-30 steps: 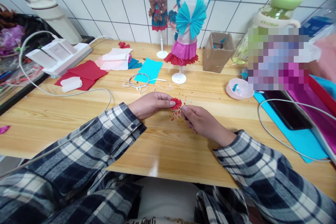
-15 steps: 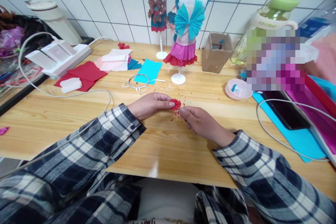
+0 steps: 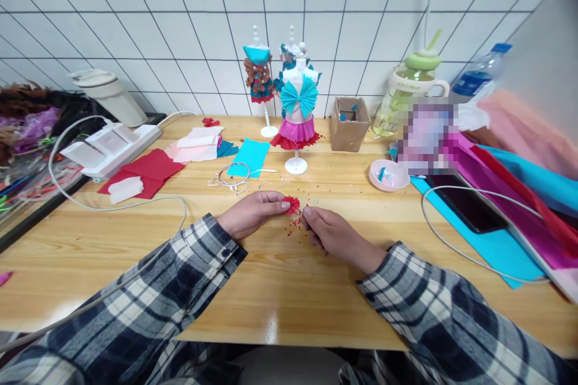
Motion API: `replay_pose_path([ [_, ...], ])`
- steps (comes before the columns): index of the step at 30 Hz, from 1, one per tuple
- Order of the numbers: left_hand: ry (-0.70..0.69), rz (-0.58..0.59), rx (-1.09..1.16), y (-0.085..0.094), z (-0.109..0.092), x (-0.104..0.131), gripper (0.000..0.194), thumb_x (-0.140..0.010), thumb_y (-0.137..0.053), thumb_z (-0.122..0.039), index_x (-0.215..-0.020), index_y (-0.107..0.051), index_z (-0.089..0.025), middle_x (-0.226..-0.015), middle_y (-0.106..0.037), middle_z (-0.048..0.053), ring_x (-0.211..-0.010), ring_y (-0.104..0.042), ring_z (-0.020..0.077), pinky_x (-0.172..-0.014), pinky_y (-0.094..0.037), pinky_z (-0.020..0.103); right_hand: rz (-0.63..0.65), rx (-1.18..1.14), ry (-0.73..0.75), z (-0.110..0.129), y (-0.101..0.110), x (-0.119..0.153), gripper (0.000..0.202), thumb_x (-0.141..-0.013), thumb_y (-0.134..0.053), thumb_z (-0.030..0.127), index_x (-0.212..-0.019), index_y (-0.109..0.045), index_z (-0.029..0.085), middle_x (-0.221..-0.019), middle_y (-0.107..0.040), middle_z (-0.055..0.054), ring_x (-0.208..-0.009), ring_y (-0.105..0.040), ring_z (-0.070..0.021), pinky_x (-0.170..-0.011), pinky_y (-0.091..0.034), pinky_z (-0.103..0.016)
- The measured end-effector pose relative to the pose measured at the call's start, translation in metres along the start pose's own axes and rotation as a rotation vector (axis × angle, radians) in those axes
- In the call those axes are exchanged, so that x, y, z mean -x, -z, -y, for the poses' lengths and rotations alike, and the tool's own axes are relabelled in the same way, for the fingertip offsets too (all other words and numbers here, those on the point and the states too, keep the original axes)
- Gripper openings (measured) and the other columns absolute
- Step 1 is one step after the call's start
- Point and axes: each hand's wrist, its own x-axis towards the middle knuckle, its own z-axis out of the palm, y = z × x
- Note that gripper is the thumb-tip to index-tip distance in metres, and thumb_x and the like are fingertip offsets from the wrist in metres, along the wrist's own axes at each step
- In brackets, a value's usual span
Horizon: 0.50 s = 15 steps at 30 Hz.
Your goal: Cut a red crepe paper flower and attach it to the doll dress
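Note:
My left hand (image 3: 253,213) pinches a small red pleated paper rosette (image 3: 292,205) between thumb and fingers, just above the table. Close to its right edge, my right hand (image 3: 336,233) is closed, thumb against the curled fingers. Something thin and dark seems to stick out of the right fingertips toward the rosette, too small to name. Tiny red paper scraps (image 3: 295,224) lie scattered on the wood beneath and around the fingertips. Beyond the hands stands a white mini dress form (image 3: 296,165) wearing a turquoise pleated bow (image 3: 298,98) and a magenta skirt (image 3: 295,130) with red trim.
Coiled wire (image 3: 233,174) touches a turquoise paper sheet (image 3: 248,157). Folded red paper (image 3: 156,169) lies left, by a power strip (image 3: 112,147) whose cable crosses the table. At right are a pink bowl (image 3: 389,175), a cardboard box (image 3: 350,126) and a phone (image 3: 469,203).
The view has tilted upward, showing more wall. My right fingertips are slightly farther from the rosette; my left hand keeps hold of it.

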Motion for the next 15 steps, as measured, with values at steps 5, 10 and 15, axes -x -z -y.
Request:
replay_pose_path([
  [5, 0.004, -0.038, 0.006, -0.0031, 0.0, 0.0001, 0.014, -0.068, -0.078, -0.022, -0.077, -0.072, -0.014, -0.079, -0.072, 0.003, -0.075, -0.062, 0.011, -0.081, -0.043, 0.025, -0.016, 0.008, 0.021, -0.0012, -0.0023, -0.0001, 0.042, -0.093, -0.027, 0.056, -0.074, -0.041, 0.021, -0.05, -0.045, 0.006, -0.043, -0.041, -0.0091, -0.046, -0.034, -0.022],
  [10, 0.008, -0.06, 0.03, -0.006, -0.0011, 0.0002, 0.014, -0.067, -0.078, -0.021, -0.077, -0.071, -0.014, -0.079, -0.072, 0.002, -0.074, -0.062, 0.0105, -0.081, -0.044, 0.025, -0.037, 0.026, 0.035, -0.0027, -0.0024, -0.0017, 0.041, -0.094, -0.027, 0.054, -0.073, -0.04, 0.021, -0.049, -0.045, 0.007, -0.042, -0.041, -0.0091, -0.048, -0.035, -0.022],
  [15, 0.015, -0.067, 0.033, -0.0061, -0.0004, -0.0001, 0.015, -0.067, -0.079, -0.022, -0.077, -0.071, -0.014, -0.078, -0.072, 0.002, -0.074, -0.062, 0.0101, -0.08, -0.044, 0.023, -0.048, 0.049, 0.06, -0.0038, -0.002, -0.0027, 0.04, -0.095, -0.027, 0.052, -0.071, -0.038, 0.021, -0.049, -0.045, 0.006, -0.043, -0.042, -0.0092, -0.049, -0.035, -0.023],
])
